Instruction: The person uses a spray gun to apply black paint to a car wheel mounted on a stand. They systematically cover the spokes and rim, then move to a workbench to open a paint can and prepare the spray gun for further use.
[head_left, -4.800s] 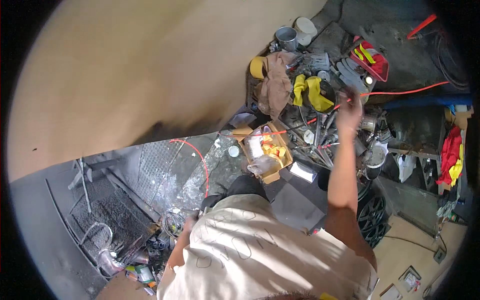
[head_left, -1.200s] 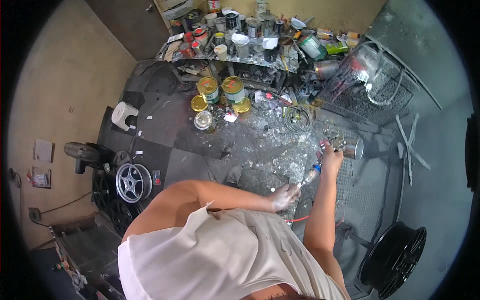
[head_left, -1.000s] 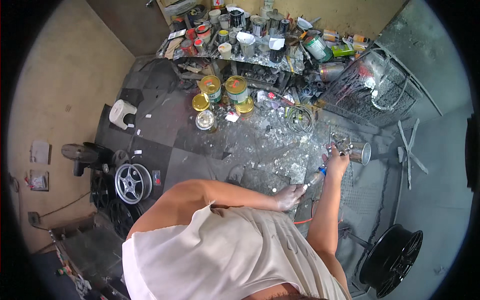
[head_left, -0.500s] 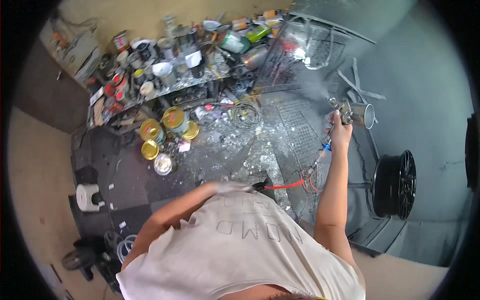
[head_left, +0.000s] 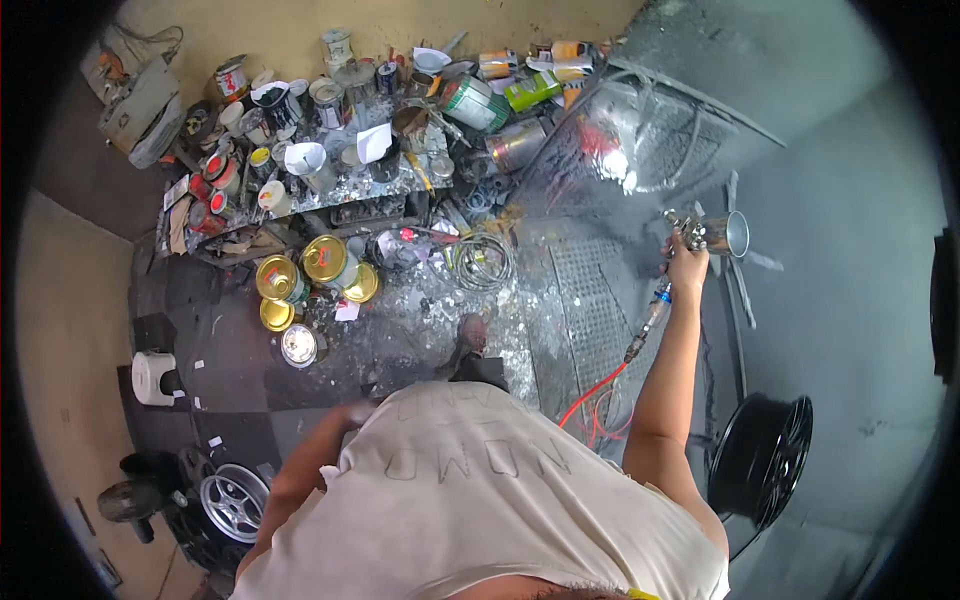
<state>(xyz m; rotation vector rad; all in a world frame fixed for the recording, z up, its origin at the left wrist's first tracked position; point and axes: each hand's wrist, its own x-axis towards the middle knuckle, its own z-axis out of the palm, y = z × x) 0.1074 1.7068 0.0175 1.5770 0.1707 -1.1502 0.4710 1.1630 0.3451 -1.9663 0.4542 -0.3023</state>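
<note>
My right hand is closed round the handle of a metal spray gun, held out ahead at the right. A silvery cup sits on the gun's right side. Below the grip, a fitting leads to a red air hose that runs back toward my body. My left hand is a blur beside my shirt, its fingers hidden or smeared. To the right of my forearm is a black wheel rim. Ahead of the gun, a mesh panel leans up, with a bright reflection on it.
A cluttered bench of paint cans and cups stands along the far wall. Gold-lidded cans and an open white can sit on the stained floor. A coiled hose, a white stool and a silver wheel lie around.
My left hand has drawn back left, away from the dark piece and hose at my waist. The gun has shifted slightly down, and the mist at its nozzle has thinned. My view has shifted.
</note>
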